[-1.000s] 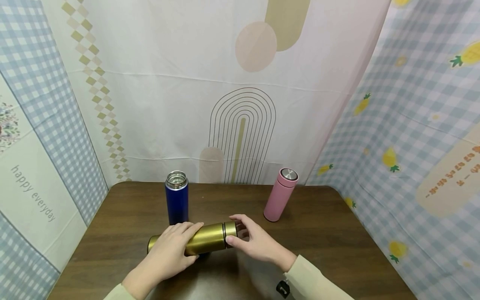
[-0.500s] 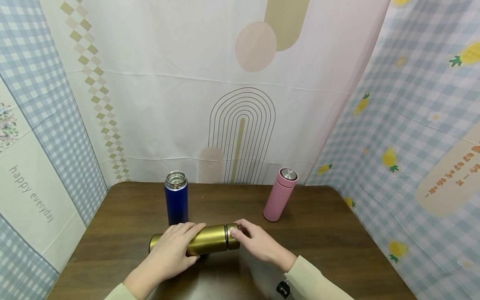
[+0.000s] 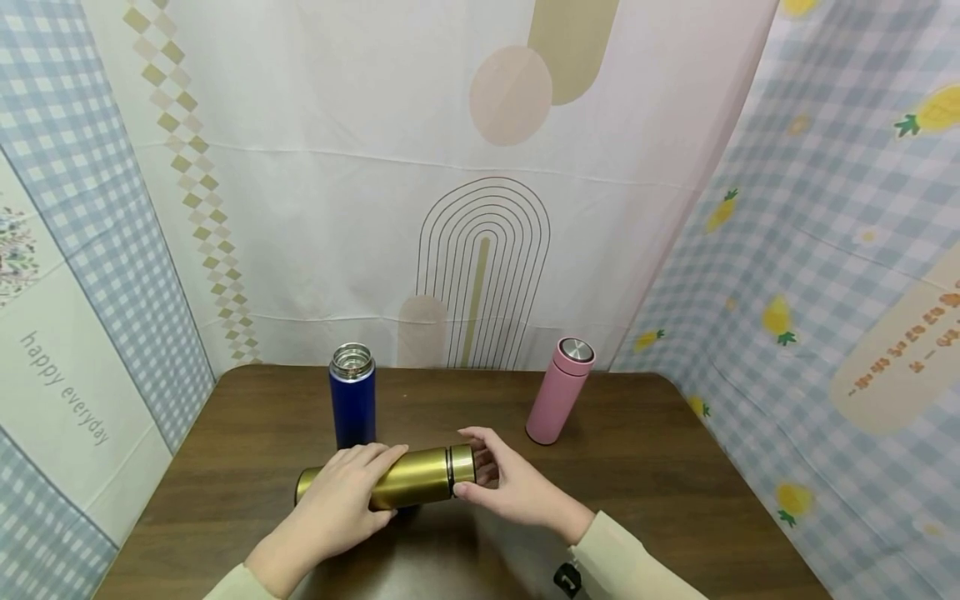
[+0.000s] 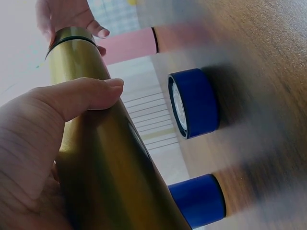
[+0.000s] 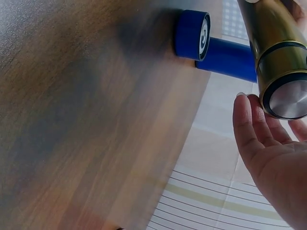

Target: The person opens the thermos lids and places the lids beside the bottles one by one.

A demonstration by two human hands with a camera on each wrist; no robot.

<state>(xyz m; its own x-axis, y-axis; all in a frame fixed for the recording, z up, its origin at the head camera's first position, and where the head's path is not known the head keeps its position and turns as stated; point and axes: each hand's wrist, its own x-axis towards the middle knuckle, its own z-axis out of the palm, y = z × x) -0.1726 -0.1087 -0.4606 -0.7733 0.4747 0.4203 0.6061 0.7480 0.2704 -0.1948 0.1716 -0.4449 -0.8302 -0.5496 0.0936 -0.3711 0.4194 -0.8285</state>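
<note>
A gold vacuum flask (image 3: 416, 477) lies nearly level above the table, its lidded end toward the right. My left hand (image 3: 341, 504) grips its body, the thumb across the near side in the left wrist view. At the gold lid (image 5: 283, 64) with its steel end disc, my right hand (image 3: 517, 483) has its fingers spread loosely around the rim; they look relaxed rather than clamped. Behind the left hand stands a blue flask (image 3: 354, 408) with an uncovered steel mouth. Its blue lid (image 4: 194, 103) rests on the table, mostly hidden under the gold flask in the head view.
A pink flask (image 3: 558, 392) with its lid on stands at the back right of the brown wooden table (image 3: 637, 467). Patterned cloth (image 3: 337, 208) hangs behind the table and along both sides.
Half a second ago my right thumb lay up on the gold lid; now the hand has rolled back and its fingers have loosened around the rim. The left hand stays in place.
</note>
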